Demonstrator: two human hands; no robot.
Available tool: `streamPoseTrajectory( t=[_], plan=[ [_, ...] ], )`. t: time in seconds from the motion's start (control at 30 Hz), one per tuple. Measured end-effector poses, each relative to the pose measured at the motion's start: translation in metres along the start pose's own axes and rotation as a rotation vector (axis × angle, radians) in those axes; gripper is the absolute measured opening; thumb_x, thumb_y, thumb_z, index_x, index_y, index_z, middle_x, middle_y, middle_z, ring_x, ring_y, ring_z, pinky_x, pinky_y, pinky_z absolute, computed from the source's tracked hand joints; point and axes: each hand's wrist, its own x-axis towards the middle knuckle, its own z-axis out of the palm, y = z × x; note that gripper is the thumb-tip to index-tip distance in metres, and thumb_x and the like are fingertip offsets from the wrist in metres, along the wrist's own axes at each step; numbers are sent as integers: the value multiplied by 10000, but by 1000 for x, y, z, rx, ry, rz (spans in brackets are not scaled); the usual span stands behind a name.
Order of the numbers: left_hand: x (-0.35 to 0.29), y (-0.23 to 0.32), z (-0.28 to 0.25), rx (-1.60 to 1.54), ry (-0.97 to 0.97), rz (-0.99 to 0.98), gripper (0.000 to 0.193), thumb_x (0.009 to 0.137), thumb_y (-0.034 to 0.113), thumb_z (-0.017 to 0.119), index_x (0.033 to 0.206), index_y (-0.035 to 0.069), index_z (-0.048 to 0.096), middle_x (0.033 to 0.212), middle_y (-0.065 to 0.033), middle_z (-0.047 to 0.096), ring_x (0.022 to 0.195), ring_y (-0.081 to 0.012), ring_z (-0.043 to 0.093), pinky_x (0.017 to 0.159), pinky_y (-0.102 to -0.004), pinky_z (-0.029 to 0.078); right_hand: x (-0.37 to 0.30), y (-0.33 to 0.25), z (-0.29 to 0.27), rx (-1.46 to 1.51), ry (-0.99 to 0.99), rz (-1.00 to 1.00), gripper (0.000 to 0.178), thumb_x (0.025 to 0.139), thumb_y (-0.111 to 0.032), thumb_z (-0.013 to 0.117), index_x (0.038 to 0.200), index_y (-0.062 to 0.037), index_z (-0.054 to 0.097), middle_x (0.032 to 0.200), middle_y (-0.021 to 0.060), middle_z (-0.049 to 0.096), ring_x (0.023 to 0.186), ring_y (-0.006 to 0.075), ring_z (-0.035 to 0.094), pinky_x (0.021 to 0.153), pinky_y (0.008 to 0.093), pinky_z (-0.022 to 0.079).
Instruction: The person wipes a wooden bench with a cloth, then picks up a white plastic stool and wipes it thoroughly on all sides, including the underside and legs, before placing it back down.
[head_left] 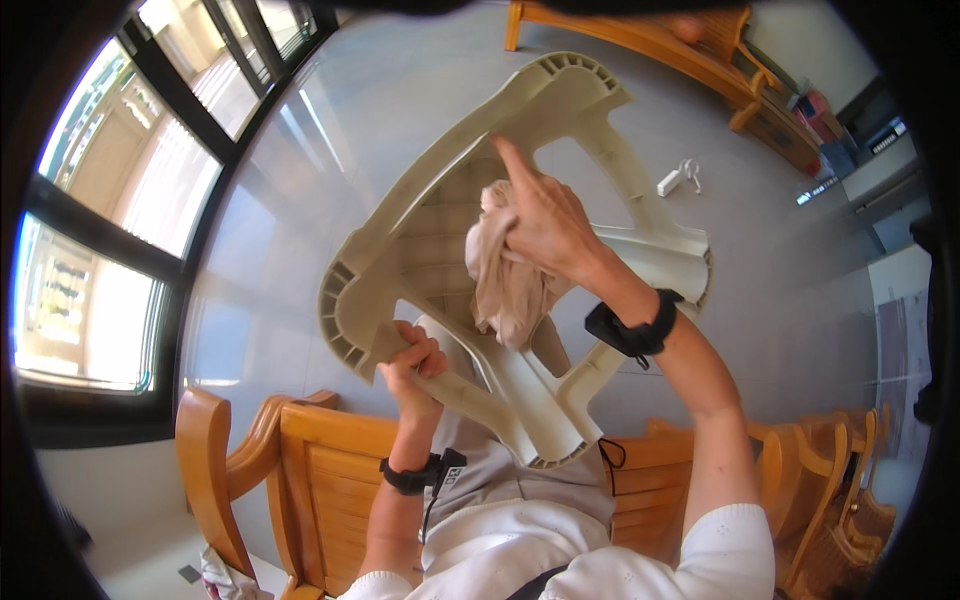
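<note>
A beige plastic stool (372, 262) is tipped over in front of me above my lap, its hollow underside and open legs facing up. The fingers of my left hand (415, 368) are curled round the edge of its near left leg. In my right hand (553, 228) is a crumpled pale pink-beige cloth (508, 295), bunched over the stool's hollow inside. The right index finger stretches out along the inner edge of the stool's side, while the other fingers close on the cloth. Part of the cavity is hidden behind the cloth and hand.
I sit on a slatted wooden bench (335, 450). Dark-framed windows (105, 225) line the left side. Another wooden bench (640, 38) stands at the far right, near boxes (818, 115). On the grey tiled floor (770, 260) lies a white power strip (672, 182) with a cord.
</note>
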Motion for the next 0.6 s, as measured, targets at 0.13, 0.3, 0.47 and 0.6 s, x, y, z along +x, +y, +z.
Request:
streamPoseTrajectory(
  t=[0.13, 0.3, 0.47, 0.6],
  plan=[
    [1, 0, -5, -49, -31, -32, 159, 762, 82, 552, 873, 105, 440, 666, 25, 328, 526, -79, 304, 488, -215, 286, 23, 17, 10, -103, 64, 16, 939, 651, -68, 704, 1457, -67, 222, 866, 247, 657, 817, 449, 641, 710, 509, 526],
    [-1, 0, -4, -72, -14, -12, 161, 760, 15, 529, 868, 103, 450, 662, 18, 355, 509, -78, 303, 476, -215, 266, 17, 26, 25, -158, -6, -5, 746, 673, -79, 698, 1347, -132, 383, 962, 164, 666, 899, 396, 639, 744, 454, 521],
    [0, -4, -5, -188, -81, 25, 187, 759, -28, 527, 879, 102, 467, 674, 18, 382, 501, -76, 304, 473, -218, 255, -21, 35, 11, 85, -127, -28, 419, 675, -103, 724, 1076, -91, 603, 940, 155, 659, 907, 350, 637, 803, 408, 506],
    [-2, -6, -8, -170, -26, 29, 167, 789, -24, 518, 900, 93, 470, 712, 17, 390, 513, -77, 306, 491, -227, 267, -33, 38, -31, 254, 163, 128, 290, 720, -18, 689, 1005, -50, 649, 875, 118, 699, 827, 229, 676, 781, 347, 529]
  ],
)
